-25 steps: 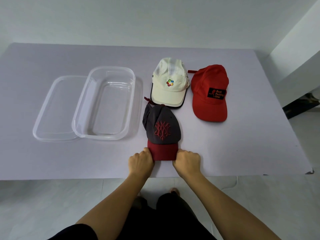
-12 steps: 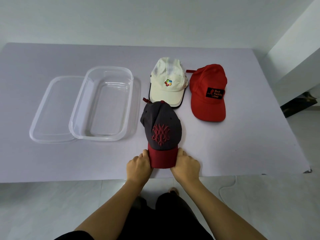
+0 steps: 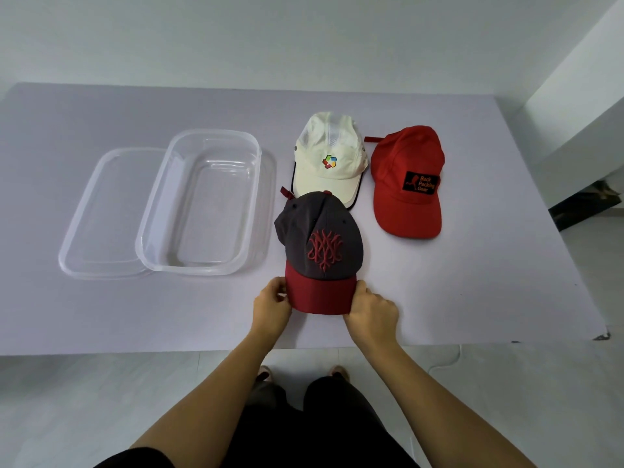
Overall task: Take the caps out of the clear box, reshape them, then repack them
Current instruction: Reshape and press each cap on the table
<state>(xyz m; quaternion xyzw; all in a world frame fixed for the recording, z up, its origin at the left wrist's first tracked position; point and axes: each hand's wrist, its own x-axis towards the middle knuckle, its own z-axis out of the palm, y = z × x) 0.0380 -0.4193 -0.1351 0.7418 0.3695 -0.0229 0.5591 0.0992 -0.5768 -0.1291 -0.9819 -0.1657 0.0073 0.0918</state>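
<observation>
Near the front edge of the table (image 3: 472, 298), a little right of its middle: grey cap with a dark red brim (image 3: 320, 241), crown pointing away, brim toward the person. Gripped at the brim's two side edges, left hand (image 3: 270, 305) on the left, right hand (image 3: 371, 310) on the right, fingers of both curled round the cloth. Held that way, most likely, to press the brim back into an even arch; the reshaping step, by the look of it, with repacking not yet begun. Crown full at the front, creased at its back left. Behind it, cream cap (image 3: 331, 157), brim tip covered by the grey crown; just beside that on the right, red cap with a black patch (image 3: 407, 184), apart from both hands. Laid out side by side, probably awaiting return to the box. Left of the grey cap, clear box (image 3: 199, 270), open, no cap inside, right wall near the crown, left end resting over its lid (image 3: 101, 214), the latter flat toward the left edge. Short way to the box, but over a raised rim. Bare surface right of the right hand and along the front edge to the left; little margin toward the person, forearms crossing the front edge.
</observation>
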